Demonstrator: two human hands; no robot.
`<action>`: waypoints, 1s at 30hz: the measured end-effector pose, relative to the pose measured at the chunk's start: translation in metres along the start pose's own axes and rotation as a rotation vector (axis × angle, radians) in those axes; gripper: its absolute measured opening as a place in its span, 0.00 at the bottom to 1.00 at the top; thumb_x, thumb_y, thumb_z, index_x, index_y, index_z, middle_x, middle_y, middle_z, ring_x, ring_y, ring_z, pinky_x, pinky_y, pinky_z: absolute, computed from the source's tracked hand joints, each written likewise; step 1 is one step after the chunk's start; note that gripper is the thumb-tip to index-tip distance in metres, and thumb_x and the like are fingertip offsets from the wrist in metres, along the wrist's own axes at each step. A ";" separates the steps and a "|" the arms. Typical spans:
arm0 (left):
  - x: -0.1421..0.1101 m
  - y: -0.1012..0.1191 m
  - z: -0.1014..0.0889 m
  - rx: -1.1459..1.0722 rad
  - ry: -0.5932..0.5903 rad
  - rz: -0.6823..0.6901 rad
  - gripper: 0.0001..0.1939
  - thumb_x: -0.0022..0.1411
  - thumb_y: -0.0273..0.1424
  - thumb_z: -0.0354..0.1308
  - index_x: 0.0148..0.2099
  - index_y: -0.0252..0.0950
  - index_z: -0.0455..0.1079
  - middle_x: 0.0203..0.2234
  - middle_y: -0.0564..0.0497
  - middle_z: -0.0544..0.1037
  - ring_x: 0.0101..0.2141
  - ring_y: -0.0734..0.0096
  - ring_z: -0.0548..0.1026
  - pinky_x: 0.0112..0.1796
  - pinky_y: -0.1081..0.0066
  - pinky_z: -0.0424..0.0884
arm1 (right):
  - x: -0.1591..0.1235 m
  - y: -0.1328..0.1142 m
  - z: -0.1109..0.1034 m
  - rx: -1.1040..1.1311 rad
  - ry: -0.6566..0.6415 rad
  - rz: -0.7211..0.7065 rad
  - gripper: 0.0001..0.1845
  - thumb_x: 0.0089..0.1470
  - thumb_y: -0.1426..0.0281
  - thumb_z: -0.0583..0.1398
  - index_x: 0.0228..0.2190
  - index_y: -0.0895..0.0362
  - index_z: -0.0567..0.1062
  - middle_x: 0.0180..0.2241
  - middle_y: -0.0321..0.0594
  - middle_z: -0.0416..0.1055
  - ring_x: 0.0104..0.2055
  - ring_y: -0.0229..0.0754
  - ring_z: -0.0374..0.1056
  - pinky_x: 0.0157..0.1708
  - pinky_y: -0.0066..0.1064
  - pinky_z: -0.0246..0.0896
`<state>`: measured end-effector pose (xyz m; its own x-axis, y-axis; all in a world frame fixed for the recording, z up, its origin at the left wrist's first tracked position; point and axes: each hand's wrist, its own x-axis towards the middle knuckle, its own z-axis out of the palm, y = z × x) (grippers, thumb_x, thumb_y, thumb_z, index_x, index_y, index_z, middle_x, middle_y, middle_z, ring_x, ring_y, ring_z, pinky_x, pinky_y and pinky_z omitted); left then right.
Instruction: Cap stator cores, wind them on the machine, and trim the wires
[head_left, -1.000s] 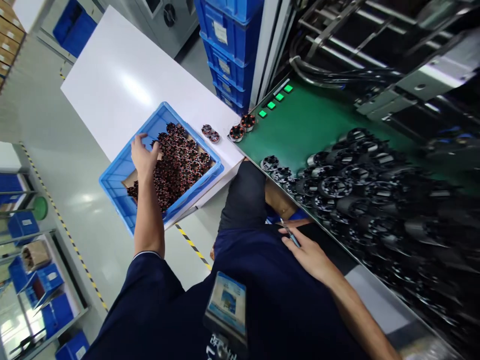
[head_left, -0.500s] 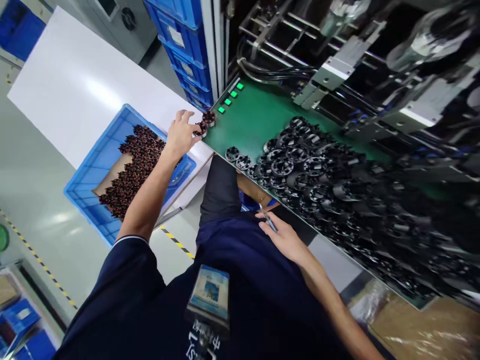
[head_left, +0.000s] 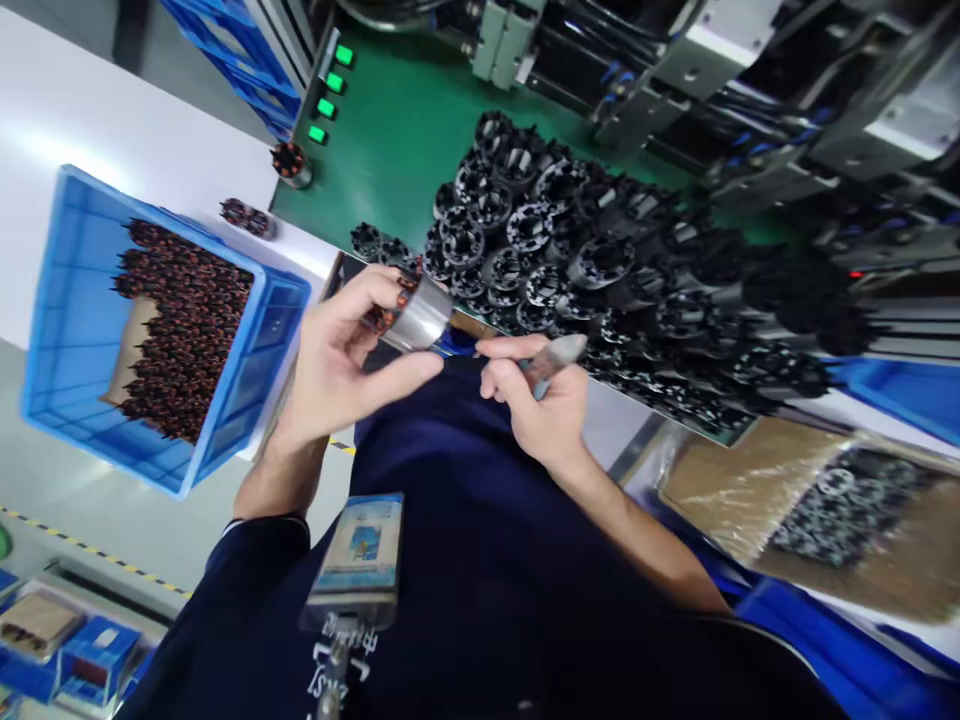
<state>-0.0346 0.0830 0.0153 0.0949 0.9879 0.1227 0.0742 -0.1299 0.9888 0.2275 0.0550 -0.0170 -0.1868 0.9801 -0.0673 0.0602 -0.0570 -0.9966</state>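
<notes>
My left hand [head_left: 337,360] is closed around a motor stator [head_left: 424,315] with a shiny metal ring and dark, copper-wound teeth, held tilted above my lap. Facing it, my right hand [head_left: 536,400] grips a slim pen-like tool [head_left: 564,350] with a grey tapered end; its exact kind is unclear. A thin end of this tool points toward the stator's ring, and I cannot tell whether they touch. Loose wound stators [head_left: 247,218] lie on the white table's edge, and another wound stator [head_left: 291,162] sits at the green mat's corner.
A blue bin [head_left: 45,330] of wound stators stands on the white table [head_left: 45,90] at left. Black ring-shaped parts [head_left: 525,225] are heaped across the green mat [head_left: 405,110], below machine fixtures [head_left: 697,60]. Plastic-wrapped cardboard [head_left: 720,470] lies at lower right.
My left hand has moved from the table edge to in front of me, now with a stator in it. My right hand has come up with the tool toward it. The view has shifted.
</notes>
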 end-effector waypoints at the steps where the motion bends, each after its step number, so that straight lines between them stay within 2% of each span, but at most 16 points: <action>1: -0.002 0.010 0.012 -0.037 -0.055 0.038 0.27 0.68 0.58 0.82 0.51 0.43 0.82 0.50 0.41 0.88 0.54 0.46 0.87 0.53 0.51 0.87 | 0.002 -0.012 0.000 0.041 0.054 -0.072 0.13 0.80 0.55 0.69 0.51 0.49 0.91 0.28 0.33 0.80 0.25 0.39 0.72 0.30 0.34 0.71; 3: -0.005 0.024 0.027 -0.030 -0.142 0.107 0.21 0.72 0.50 0.82 0.53 0.44 0.82 0.52 0.42 0.88 0.58 0.44 0.87 0.56 0.50 0.86 | 0.006 -0.032 -0.001 0.101 0.115 -0.167 0.09 0.78 0.57 0.72 0.51 0.46 0.91 0.29 0.32 0.81 0.25 0.39 0.72 0.27 0.34 0.69; 5: -0.005 0.031 0.033 0.042 -0.147 0.158 0.17 0.72 0.45 0.83 0.52 0.45 0.82 0.52 0.43 0.88 0.58 0.46 0.87 0.56 0.50 0.85 | 0.008 -0.047 -0.004 0.128 0.100 -0.212 0.07 0.76 0.59 0.74 0.51 0.45 0.92 0.30 0.31 0.81 0.25 0.39 0.72 0.27 0.34 0.69; 8: -0.004 0.034 0.039 0.165 -0.114 0.219 0.18 0.69 0.46 0.85 0.50 0.45 0.83 0.51 0.45 0.86 0.53 0.51 0.87 0.52 0.53 0.85 | 0.010 -0.057 -0.005 0.104 0.078 -0.276 0.06 0.74 0.59 0.77 0.48 0.46 0.92 0.32 0.32 0.83 0.25 0.38 0.71 0.28 0.37 0.72; 12: -0.004 0.033 0.048 0.264 -0.051 0.272 0.22 0.68 0.53 0.85 0.49 0.45 0.84 0.48 0.46 0.82 0.48 0.55 0.84 0.47 0.55 0.87 | 0.010 -0.052 0.002 0.060 0.167 -0.280 0.13 0.74 0.52 0.75 0.43 0.48 0.90 0.33 0.36 0.82 0.26 0.39 0.68 0.29 0.38 0.74; 14: -0.005 0.032 0.051 0.300 -0.045 0.301 0.22 0.68 0.53 0.84 0.50 0.45 0.84 0.48 0.46 0.81 0.47 0.55 0.85 0.47 0.54 0.88 | 0.009 -0.048 0.003 0.092 0.171 -0.266 0.14 0.74 0.52 0.75 0.43 0.48 0.89 0.32 0.35 0.79 0.27 0.39 0.68 0.29 0.36 0.72; 17: -0.009 0.028 0.052 0.352 -0.033 0.331 0.22 0.70 0.54 0.83 0.51 0.45 0.84 0.49 0.44 0.81 0.48 0.53 0.86 0.48 0.52 0.89 | 0.008 -0.045 -0.002 0.147 0.100 -0.241 0.11 0.76 0.57 0.74 0.42 0.49 0.87 0.32 0.33 0.78 0.28 0.37 0.68 0.30 0.33 0.70; 20: -0.013 0.026 0.050 0.401 -0.001 0.317 0.23 0.70 0.55 0.82 0.51 0.45 0.84 0.52 0.43 0.82 0.52 0.51 0.86 0.48 0.51 0.88 | 0.008 -0.043 -0.007 0.128 0.035 -0.181 0.12 0.77 0.56 0.73 0.43 0.49 0.86 0.33 0.33 0.76 0.29 0.37 0.68 0.29 0.32 0.69; 24: -0.016 0.028 0.050 0.455 0.032 0.338 0.19 0.73 0.49 0.82 0.52 0.45 0.81 0.49 0.45 0.81 0.48 0.57 0.84 0.46 0.56 0.87 | 0.009 -0.037 -0.004 0.138 0.051 -0.168 0.13 0.73 0.52 0.76 0.45 0.47 0.87 0.29 0.31 0.70 0.27 0.37 0.63 0.27 0.32 0.64; 28: -0.018 0.027 0.051 0.501 0.033 0.372 0.12 0.76 0.39 0.79 0.52 0.44 0.79 0.48 0.46 0.80 0.46 0.60 0.83 0.44 0.60 0.86 | 0.009 -0.034 -0.001 0.167 0.017 -0.179 0.15 0.72 0.52 0.77 0.41 0.49 0.86 0.29 0.31 0.70 0.28 0.37 0.63 0.30 0.33 0.68; 30: -0.019 0.022 0.049 0.508 0.060 0.372 0.12 0.75 0.40 0.80 0.51 0.44 0.81 0.47 0.45 0.81 0.46 0.59 0.84 0.44 0.59 0.86 | 0.008 -0.037 -0.003 0.150 -0.024 -0.131 0.16 0.75 0.52 0.74 0.42 0.50 0.85 0.30 0.32 0.71 0.28 0.37 0.64 0.31 0.33 0.68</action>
<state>0.0139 0.0568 0.0302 0.1506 0.8700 0.4695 0.5100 -0.4752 0.7170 0.2269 0.0655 0.0193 -0.2069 0.9762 0.0644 -0.1131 0.0416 -0.9927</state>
